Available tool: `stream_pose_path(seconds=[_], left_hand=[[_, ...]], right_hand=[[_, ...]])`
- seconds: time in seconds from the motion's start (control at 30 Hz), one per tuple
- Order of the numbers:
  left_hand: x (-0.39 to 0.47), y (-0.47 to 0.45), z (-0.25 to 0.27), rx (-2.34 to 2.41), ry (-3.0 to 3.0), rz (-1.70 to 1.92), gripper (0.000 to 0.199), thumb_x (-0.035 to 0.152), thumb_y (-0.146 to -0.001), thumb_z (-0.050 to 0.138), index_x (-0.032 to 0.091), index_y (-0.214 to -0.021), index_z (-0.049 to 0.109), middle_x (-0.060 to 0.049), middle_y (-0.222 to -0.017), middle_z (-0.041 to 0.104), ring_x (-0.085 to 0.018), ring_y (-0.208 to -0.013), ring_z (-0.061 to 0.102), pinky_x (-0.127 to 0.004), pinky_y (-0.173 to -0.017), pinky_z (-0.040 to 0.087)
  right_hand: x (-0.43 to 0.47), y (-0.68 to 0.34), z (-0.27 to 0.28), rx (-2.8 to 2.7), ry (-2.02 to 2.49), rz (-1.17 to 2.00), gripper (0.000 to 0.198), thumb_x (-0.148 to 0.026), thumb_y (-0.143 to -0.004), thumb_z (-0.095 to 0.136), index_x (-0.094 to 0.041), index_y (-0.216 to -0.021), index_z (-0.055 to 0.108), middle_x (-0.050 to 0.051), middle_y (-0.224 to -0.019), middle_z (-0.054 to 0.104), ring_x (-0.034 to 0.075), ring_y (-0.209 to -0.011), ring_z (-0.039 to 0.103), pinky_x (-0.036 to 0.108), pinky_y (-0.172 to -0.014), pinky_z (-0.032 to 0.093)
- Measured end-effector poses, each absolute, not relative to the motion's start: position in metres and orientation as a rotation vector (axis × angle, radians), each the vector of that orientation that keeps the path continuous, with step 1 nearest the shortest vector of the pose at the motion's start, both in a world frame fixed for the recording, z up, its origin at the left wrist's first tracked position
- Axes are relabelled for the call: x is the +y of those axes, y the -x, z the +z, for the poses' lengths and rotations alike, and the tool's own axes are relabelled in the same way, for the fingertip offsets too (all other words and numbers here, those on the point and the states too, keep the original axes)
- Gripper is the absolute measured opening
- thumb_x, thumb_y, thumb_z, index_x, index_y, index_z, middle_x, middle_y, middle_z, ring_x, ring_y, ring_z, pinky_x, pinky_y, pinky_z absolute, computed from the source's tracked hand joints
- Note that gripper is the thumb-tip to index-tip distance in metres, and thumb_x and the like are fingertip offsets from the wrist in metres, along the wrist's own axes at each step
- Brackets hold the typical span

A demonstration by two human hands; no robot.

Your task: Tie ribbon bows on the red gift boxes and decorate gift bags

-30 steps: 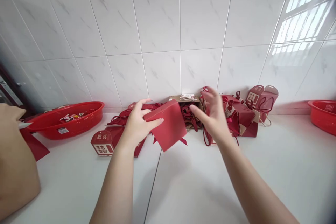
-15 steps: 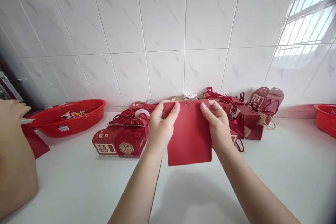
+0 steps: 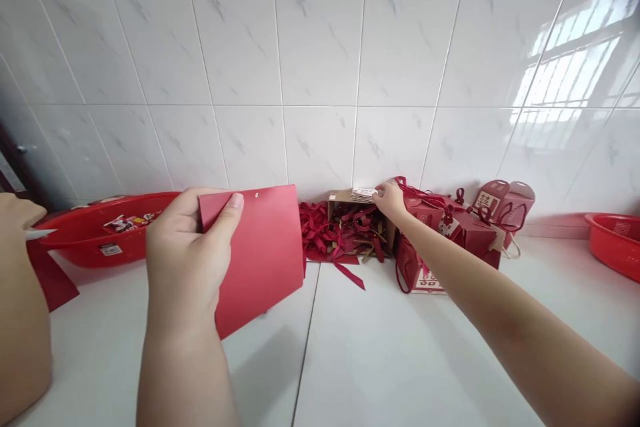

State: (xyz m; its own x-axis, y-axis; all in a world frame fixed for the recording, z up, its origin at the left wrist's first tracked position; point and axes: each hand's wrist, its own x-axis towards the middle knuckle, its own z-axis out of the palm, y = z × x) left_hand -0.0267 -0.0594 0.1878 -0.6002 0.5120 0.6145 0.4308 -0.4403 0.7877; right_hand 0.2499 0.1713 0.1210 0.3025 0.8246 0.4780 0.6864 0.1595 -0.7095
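My left hand [image 3: 200,260] is closed on a flat red paper piece [image 3: 263,253], thumb in front and fingers behind. It is held up and tilted above the counter, with a small hole near its top edge; whether it is a card or a folded bag I cannot tell. At the back, my right hand [image 3: 391,201] pinches at the right end of a stack of small white cards [image 3: 363,194]. The stack lies on the rim of a cardboard box [image 3: 340,195] full of dark red ribbons [image 3: 357,230]. My right fingertips are partly hidden.
Red gift boxes with ribbons [image 3: 473,233] are piled right of the cardboard box. A red plastic basket [image 3: 75,233] with small packets stands at left, another red basket [image 3: 615,240] at far right. A tan paper bag [image 3: 23,300] is at the left edge. Behind runs a tiled wall [image 3: 320,47].
My right hand has let go of the red paper piece and reached back to the white cards. My left hand has moved left with the piece, uncovering the ribbon box.
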Motion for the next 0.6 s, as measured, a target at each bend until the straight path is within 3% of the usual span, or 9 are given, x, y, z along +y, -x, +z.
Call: stream_pose_path(seconds=[0.3, 0.5, 0.6], left_hand=[[-0.084, 0.025, 0.191, 1.713, -1.464, 2.289, 0.005, 0.03, -0.072, 0.069, 0.025, -0.073, 0.07, 0.006, -0.056, 0.056, -0.012, -0.055, 0.051, -0.025, -0.049, 0.036], [-0.094, 0.021, 0.194, 1.558, -1.645, 2.466, 0.021, 0.022, -0.075, 0.069, 0.022, -0.056, 0.059, 0.007, -0.045, 0.046, -0.009, -0.043, 0.042, -0.022, -0.04, 0.029], [-0.097, 0.023, 0.195, 1.554, -1.629, 2.381, 0.013, 0.024, -0.075, 0.068, 0.023, -0.063, 0.064, 0.006, -0.05, 0.055, -0.01, -0.048, 0.049, -0.021, -0.041, 0.034]], right_hand=[[0.216, -0.231, 0.121, -1.554, 1.883, 0.021, 0.033, -0.034, -0.093, 0.058, -0.017, -0.122, 0.057, 0.01, -0.127, 0.057, 0.023, -0.108, 0.06, 0.045, -0.091, 0.051], [0.216, -0.233, 0.129, -1.66, 1.739, -0.15, 0.029, -0.033, -0.094, 0.057, -0.017, -0.118, 0.059, 0.009, -0.12, 0.061, 0.02, -0.101, 0.062, 0.041, -0.087, 0.054], [0.198, -0.227, 0.141, -1.662, 1.549, -0.292, 0.024, -0.032, -0.096, 0.052, -0.016, -0.11, 0.063, 0.009, -0.113, 0.063, 0.019, -0.094, 0.063, 0.037, -0.08, 0.054]])
